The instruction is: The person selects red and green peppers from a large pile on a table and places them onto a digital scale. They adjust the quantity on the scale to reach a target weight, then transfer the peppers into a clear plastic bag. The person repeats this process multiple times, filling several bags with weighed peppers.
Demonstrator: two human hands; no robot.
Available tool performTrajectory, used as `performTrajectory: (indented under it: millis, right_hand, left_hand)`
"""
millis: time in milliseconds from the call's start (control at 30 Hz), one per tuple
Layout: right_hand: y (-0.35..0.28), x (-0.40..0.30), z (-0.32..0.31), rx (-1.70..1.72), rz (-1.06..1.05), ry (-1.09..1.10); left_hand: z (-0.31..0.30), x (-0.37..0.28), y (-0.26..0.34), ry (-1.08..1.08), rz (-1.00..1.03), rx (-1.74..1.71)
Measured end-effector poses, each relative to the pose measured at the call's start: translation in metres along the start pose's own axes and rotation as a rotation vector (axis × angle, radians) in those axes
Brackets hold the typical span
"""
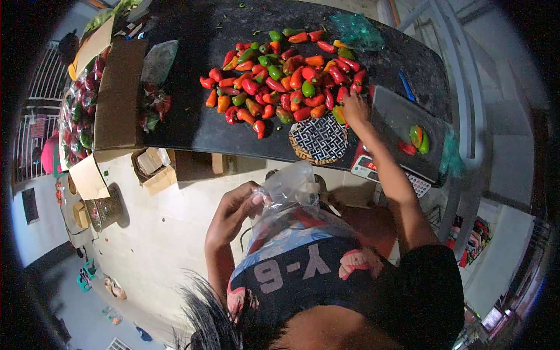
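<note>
My left hand [238,208] pinches the rim of a clear plastic bag [291,183] in front of my chest; something red shows through its lower part. On the black tabletop lies a large spread of red, orange and green peppers [284,83]. My right hand [355,107] reaches over the right edge of that spread, its fingers at a red pepper [342,95]; whether they grip it cannot be told. Just right of that hand, a dark tray [389,127] on a digital scale [365,168] holds a few peppers [420,138].
A patterned round mat [321,139] lies at the table's near edge. A blue pen-like object [407,86] and green plastic [356,31] lie beyond the tray. At left stand a cardboard box [118,96] beside bagged peppers [81,109] and another bag of peppers [154,107].
</note>
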State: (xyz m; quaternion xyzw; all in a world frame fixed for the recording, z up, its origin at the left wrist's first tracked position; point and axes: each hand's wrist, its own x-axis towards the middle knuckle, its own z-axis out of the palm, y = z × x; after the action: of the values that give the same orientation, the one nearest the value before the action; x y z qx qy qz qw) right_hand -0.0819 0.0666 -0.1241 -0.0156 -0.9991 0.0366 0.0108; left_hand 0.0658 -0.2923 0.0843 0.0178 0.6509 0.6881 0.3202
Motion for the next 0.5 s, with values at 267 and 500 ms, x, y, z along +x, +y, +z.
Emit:
performTrajectory:
  millis: [267,500]
  right_hand:
    - [-0.156,-0.018,0.02,0.496,-0.535,0.149]
    - [-0.197,0.004,0.042,0.207,-0.411,0.146]
  left_hand:
    - [0.004,-0.003,-0.006,-0.007,-0.037,-0.044]
    - [-0.006,-0.029,-0.013,0.09,-0.015,-0.1]
